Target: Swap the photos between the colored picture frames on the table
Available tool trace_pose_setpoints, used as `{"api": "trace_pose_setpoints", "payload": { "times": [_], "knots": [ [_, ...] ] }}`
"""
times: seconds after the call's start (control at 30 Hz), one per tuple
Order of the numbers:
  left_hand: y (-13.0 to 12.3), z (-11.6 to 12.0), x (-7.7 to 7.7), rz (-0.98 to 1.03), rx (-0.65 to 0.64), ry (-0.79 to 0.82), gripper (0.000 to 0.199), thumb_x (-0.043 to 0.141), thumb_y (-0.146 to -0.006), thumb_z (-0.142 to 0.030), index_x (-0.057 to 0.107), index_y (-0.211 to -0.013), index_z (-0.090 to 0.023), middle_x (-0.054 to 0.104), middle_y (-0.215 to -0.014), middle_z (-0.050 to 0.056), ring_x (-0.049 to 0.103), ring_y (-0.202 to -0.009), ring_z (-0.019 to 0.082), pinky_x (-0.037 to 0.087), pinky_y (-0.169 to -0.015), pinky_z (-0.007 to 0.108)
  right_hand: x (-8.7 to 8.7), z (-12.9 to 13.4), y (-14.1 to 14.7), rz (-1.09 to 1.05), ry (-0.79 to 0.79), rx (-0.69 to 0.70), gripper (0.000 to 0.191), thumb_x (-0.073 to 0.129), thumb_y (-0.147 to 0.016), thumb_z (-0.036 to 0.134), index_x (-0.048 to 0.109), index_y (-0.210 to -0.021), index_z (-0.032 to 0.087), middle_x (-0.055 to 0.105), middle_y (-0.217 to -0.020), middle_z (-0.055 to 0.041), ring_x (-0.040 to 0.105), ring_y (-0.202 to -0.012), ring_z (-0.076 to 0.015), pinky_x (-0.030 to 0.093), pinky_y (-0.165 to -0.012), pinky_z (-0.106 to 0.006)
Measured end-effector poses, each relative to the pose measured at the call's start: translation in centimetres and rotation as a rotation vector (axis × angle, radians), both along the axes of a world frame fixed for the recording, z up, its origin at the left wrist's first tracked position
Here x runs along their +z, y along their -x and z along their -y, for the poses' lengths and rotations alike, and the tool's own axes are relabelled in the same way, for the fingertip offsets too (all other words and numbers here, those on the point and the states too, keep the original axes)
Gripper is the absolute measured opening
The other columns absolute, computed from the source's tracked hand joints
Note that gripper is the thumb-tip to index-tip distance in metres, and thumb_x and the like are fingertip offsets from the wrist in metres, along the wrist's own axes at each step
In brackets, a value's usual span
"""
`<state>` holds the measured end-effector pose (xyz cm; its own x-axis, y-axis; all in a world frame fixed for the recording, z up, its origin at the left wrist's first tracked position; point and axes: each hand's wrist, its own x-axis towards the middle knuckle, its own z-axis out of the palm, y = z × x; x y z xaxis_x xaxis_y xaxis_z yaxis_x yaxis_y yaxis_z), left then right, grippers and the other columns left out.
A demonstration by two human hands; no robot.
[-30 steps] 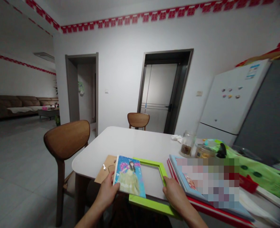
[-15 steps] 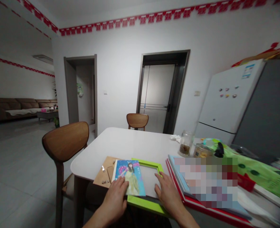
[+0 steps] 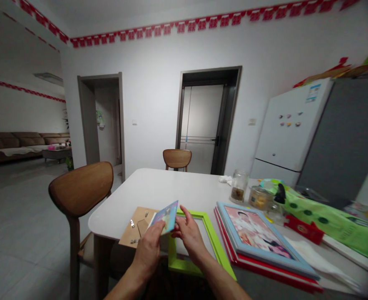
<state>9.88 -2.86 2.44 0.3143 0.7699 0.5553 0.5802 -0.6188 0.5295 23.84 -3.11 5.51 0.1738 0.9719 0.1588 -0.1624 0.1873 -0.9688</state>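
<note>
A picture print (image 3: 165,217) with a blue background is tilted up off the table between my two hands. My left hand (image 3: 149,246) is closed on its lower left part, thumb on the printed face. My right hand (image 3: 188,233) has its curled fingers at the print's right edge, with one finger stretched upward. Beneath my right hand lies a green picture frame (image 3: 213,237), partly covered by my forearm. To the left, a brown backing board (image 3: 134,233) with metal clips and a wire stand lies partly under the print and my left hand.
Framed pictures are stacked at the right, a blue frame (image 3: 246,246) over red ones (image 3: 234,260). Behind them stand a glass jar (image 3: 239,187), a lidded container (image 3: 259,198) and a green package (image 3: 330,225). A wooden chair (image 3: 84,187) stands at the table's left edge.
The print lay flat across the backing board and green frame; now it is raised and tilted. My right hand has moved left from the frame's right side to the print's edge.
</note>
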Motion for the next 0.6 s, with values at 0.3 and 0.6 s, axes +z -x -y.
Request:
{"api": "trace_pose_setpoints", "payload": {
  "times": [0.3, 0.6],
  "knots": [
    [-3.5, 1.5, 1.8, 1.031, -0.106, 0.438, 0.041, 0.050, -0.073, -0.043, 0.056, -0.099, -0.012, 0.062, -0.098, 0.011, 0.056, -0.094, 0.024, 0.043, -0.082, 0.034, -2.0, 1.2, -1.1, -0.264, 0.247, 0.094, 0.029, 0.047, -0.071, 0.037, 0.050, -0.091, 0.017, 0.064, -0.074, -0.0056, 0.060, -0.064, -0.0154, 0.044, -0.052, -0.024],
    [-4.4, 2.0, -0.2, 0.784, -0.247, 0.542, 0.049, 0.054, -0.068, -0.028, 0.045, -0.113, -0.011, 0.052, -0.116, 0.013, 0.048, -0.106, 0.023, 0.038, -0.090, 0.031, -1.1, 1.1, -7.0, -0.065, 0.269, -0.109, 0.043, 0.036, -0.071, 0.027, 0.045, -0.110, 0.010, 0.067, -0.078, -0.0110, 0.063, -0.069, -0.0209, 0.048, -0.054, -0.029]
  ]
}}
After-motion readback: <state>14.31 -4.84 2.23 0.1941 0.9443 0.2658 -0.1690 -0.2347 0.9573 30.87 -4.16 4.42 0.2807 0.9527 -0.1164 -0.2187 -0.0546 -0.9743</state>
